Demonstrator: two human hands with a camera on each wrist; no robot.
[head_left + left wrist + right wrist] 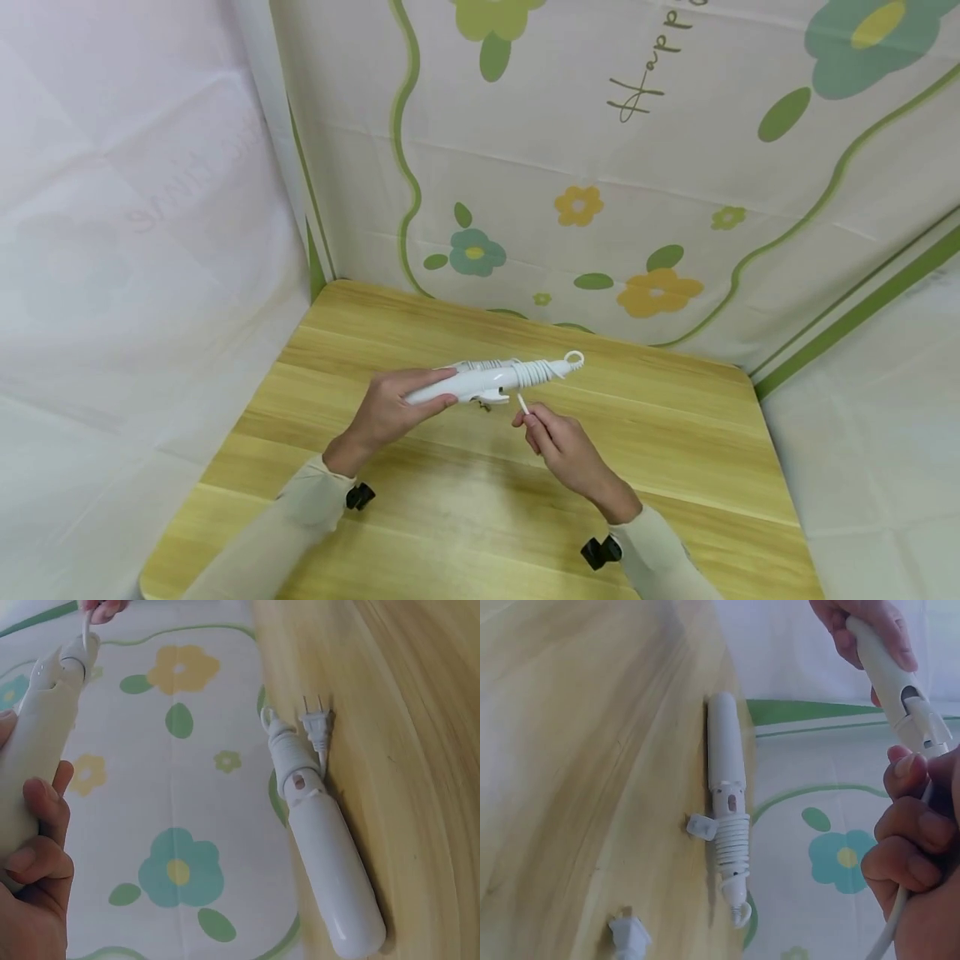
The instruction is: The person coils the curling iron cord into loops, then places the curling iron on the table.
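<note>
My left hand (390, 406) grips a white hair iron (465, 385) by its smooth barrel, raised above the table. In the left wrist view, that iron (45, 727) slants up toward the cord my other hand holds. The fingers of my right hand (566, 450) curl round a white power cord (889, 934), close to the iron's end. A second, similar white hair iron (334, 870) lies on the table, its cord wound in coils (733, 844) near one end. The two-pin plug (318, 726) of this one sits beside the coils.
Another white plug (630, 937) lies on the wooden table (450, 517). A white cloth with printed flowers (525, 150) rises behind the table's far edge, and pale cloth hangs at the left (135, 292) and right (885, 433).
</note>
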